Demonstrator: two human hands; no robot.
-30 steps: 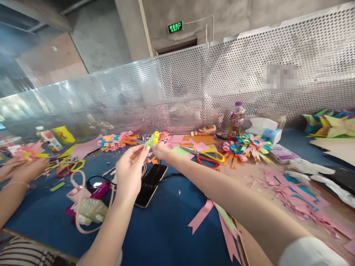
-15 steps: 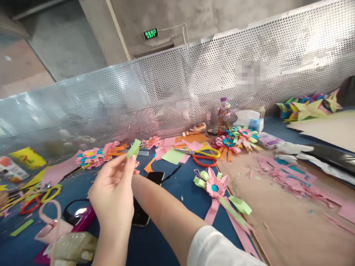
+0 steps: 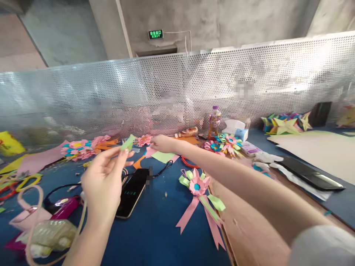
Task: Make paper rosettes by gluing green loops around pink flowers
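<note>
Red scissors [image 3: 185, 162] mostly hidden behind right forearm [image 3: 222, 168], yellow packet [image 3: 8, 143] cut by left edge, phone [image 3: 130, 192] readout unreadable

Ahead of you a perforated metal screen [image 3: 249, 66] runs the whole width of the view, standing along the far edge of the blue tabletop [image 3: 155, 236]. Bright light glares off its right half, and softer patches shine along the left. Above and behind it you see a bare grey concrete wall [image 3: 235, 18], with a concrete column [image 3: 107, 29] rising on the left. A lit green exit sign [image 3: 155, 34] hangs on that wall above a dark recess [image 3: 155, 51]. A thin white cable [image 3: 188, 37] loops from the sign's right side down behind the screen. At the far left a pinkish-brown surface [image 3: 16, 40] shows.
</note>
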